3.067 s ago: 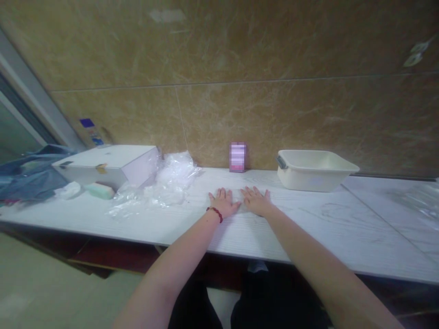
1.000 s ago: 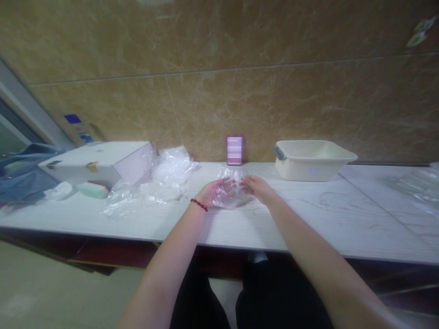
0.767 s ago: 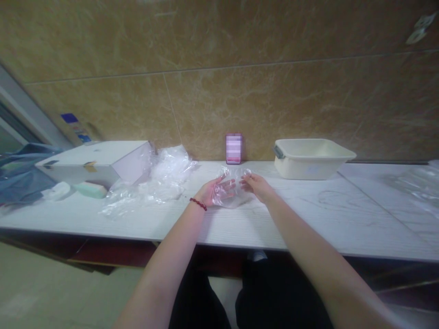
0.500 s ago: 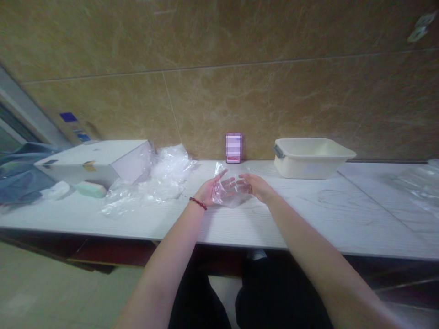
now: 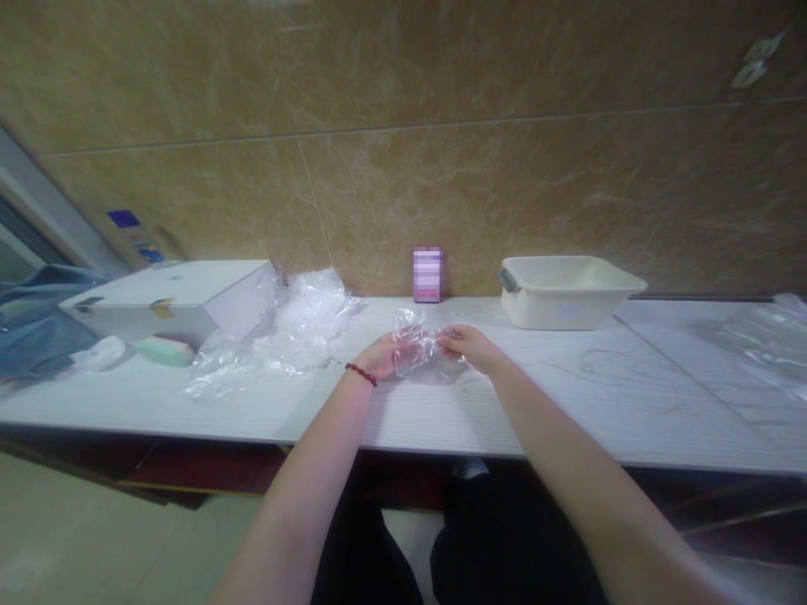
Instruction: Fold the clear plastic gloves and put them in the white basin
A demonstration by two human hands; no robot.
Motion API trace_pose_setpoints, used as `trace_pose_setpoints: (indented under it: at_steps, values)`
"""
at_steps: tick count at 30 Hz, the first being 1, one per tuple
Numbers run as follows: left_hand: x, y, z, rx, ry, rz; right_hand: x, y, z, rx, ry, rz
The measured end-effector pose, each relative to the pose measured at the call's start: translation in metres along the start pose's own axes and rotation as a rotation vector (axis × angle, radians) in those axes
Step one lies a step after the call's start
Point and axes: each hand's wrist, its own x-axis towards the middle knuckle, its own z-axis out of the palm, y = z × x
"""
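Note:
Both of my hands meet over the middle of the white table (image 5: 542,412). Between them is a clear plastic bag (image 5: 416,351), crumpled and raised a little off the surface. My left hand (image 5: 378,356), with a red bead bracelet at the wrist, curls around the bag's left side. My right hand (image 5: 467,346) pinches the bag's right edge with its fingers drawn together. Part of each hand's fingers is hidden behind the film.
A heap of clear plastic bags (image 5: 296,328) lies left of my hands, beside a white box (image 5: 170,299) and a pale green bar (image 5: 164,350). A cream basin (image 5: 567,291) stands at the back right. A small pink box (image 5: 427,274) leans on the tiled wall.
My hands lay flat on the table three seconds ago; since then they took up the clear bag. In the last half second my left fingers closed around it and the bag bunched up.

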Motion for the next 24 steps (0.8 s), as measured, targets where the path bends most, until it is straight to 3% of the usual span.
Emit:
trace_pose_setpoints:
  at_steps: [8,24]
  values:
    - [0.0039,-0.0015,-0.0075,0.032,0.050,0.003,-0.0012,-0.0020,0.0019,-0.061,0.021,0.035]
    - [0.0015,0.0011,-0.0028,0.057,0.111,0.014,0.0015,0.0004,0.0029,-0.002,0.067,0.089]
